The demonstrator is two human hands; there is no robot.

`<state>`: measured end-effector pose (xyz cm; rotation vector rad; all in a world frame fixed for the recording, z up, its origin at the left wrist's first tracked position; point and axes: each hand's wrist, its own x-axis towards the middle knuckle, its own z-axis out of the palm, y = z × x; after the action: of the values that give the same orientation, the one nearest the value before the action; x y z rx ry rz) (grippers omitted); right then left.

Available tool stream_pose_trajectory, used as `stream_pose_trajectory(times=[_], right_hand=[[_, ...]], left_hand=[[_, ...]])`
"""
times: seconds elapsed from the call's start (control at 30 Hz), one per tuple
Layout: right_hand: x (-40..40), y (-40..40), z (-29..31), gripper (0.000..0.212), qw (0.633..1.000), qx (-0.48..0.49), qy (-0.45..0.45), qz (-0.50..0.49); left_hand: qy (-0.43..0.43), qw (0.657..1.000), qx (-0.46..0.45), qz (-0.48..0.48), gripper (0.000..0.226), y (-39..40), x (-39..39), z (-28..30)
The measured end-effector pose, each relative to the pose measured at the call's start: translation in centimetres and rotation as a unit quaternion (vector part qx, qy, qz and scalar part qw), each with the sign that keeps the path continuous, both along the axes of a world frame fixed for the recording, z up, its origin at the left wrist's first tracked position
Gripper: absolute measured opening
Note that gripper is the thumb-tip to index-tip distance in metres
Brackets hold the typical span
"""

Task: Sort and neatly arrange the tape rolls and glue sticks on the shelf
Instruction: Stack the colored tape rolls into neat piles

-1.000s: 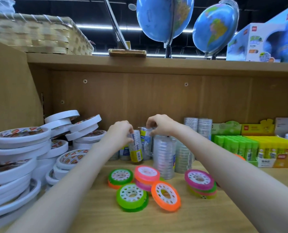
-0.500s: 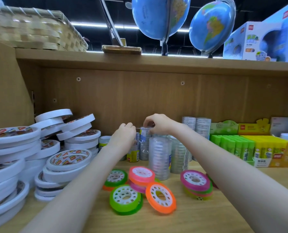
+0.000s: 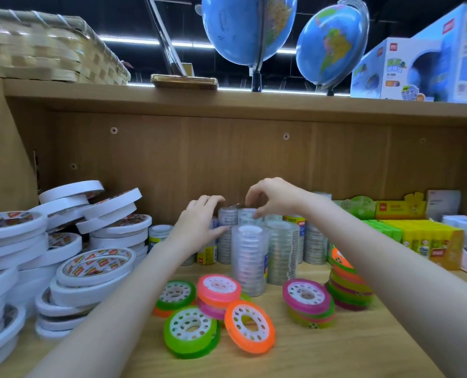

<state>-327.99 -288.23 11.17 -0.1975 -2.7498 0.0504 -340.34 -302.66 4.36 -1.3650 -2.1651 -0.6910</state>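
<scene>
The left hand [image 3: 199, 222] rests with fingers curved against a clear tape stack [image 3: 227, 233] at the shelf's back; the right hand [image 3: 270, 199] pinches the top of the neighbouring one [image 3: 247, 218]. Nearer the person than both hands, coloured rolls [image 3: 191, 332] lie scattered, unsorted. Right of the hands, glue sticks [image 3: 417, 238] look boxed in tidy rows.

White double-sided tape rolls [image 3: 85, 271] with red-orange print; clear tape stacks [image 3: 250, 257]; neon green, orange, pink tape rolls [image 3: 218, 290]; green and yellow glue sticks [image 3: 417, 236]; blue globes [image 3: 330, 45].

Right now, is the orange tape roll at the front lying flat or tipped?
Tipped. The orange tape roll leans with one edge on the shelf and its white hub facing up and left, beside the green roll.
</scene>
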Motion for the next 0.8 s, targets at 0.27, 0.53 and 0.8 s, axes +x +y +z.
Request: stream_pose_trajectory(times=[0.27,0.53,0.8], right_hand=[[-0.8,0.4,-0.5,0.024,0.998,0.044,-0.012,-0.036],[-2.6,-0.8,-0.9,0.027,0.996,0.063,-0.017,-0.056],[2.2,0.0,-0.6,0.018,0.997,-0.04,0.058,-0.013]], left_hand=[[-0.017,1.0,-0.005,0.006,0.044,2.4,0.2,0.1],[-0.065,0.998,0.012,-0.023,0.038,0.9,0.0,0.5],[-0.046,0.999,0.005,-0.012,0.036,-1.3,0.3,1.0]])
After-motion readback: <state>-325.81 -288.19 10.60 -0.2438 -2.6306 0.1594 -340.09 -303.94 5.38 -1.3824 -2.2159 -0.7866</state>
